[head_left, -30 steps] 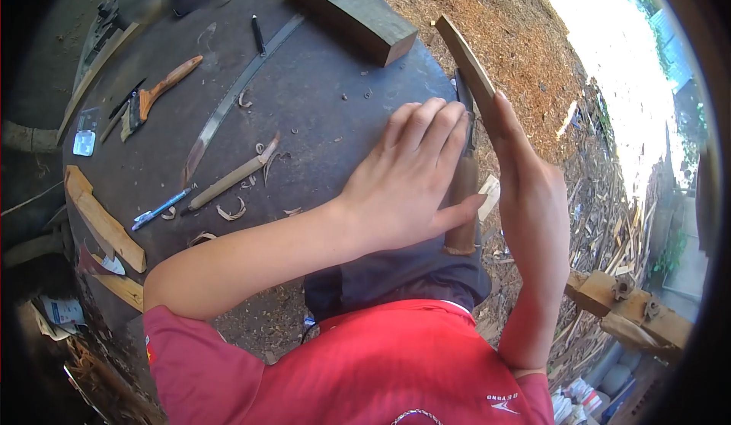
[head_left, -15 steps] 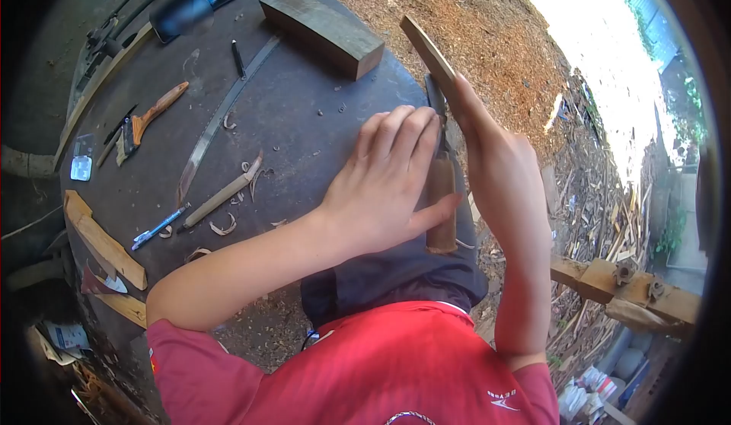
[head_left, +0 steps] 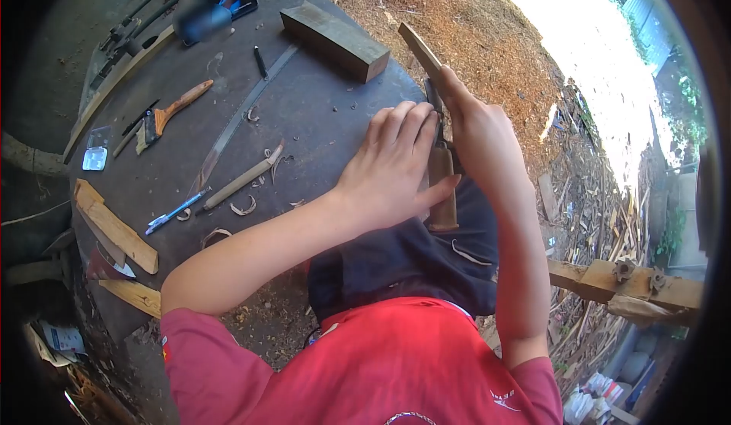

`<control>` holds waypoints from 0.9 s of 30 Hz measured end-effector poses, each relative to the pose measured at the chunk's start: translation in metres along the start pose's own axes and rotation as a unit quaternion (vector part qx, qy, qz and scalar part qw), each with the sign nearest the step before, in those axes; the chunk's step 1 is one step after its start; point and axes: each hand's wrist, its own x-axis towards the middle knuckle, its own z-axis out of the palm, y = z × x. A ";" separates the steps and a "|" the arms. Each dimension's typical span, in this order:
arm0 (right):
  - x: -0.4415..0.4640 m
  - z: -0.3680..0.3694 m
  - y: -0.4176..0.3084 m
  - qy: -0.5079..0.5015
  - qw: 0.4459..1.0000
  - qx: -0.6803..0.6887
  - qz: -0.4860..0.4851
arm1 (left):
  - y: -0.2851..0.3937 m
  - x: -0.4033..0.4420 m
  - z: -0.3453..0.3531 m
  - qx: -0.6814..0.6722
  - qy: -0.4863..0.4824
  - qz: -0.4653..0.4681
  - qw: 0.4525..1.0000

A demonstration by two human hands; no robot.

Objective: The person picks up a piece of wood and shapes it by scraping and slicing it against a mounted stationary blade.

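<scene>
My left hand [head_left: 396,151] presses down at the table's right edge, its fingers bent over a knife with a wooden handle [head_left: 442,189]. Part of its dark blade [head_left: 432,94] shows beyond my fingertips, and my thumb lies across the handle. My right hand [head_left: 483,132] is closed round a flat strip of wood [head_left: 419,48], which points up and left beside the blade. Whether the strip touches the blade is hidden by my hands.
On the dark table [head_left: 320,136] lie a wooden block [head_left: 335,41], a brush [head_left: 179,105], a metal ruler [head_left: 247,109], a carved stick [head_left: 244,178], a blue pen [head_left: 177,212] and curled shavings. Wood pieces [head_left: 118,231] lie at the left edge. A beam [head_left: 624,284] stands right.
My right hand has moved left and slightly down with the wooden strip, closer to my left hand. My left hand stays over the knife. The camera view has shifted a little.
</scene>
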 end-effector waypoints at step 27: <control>-0.092 -0.048 0.003 -0.061 0.994 0.031 0.080 | -0.002 0.002 -0.001 -0.030 -0.018 -0.008 0.999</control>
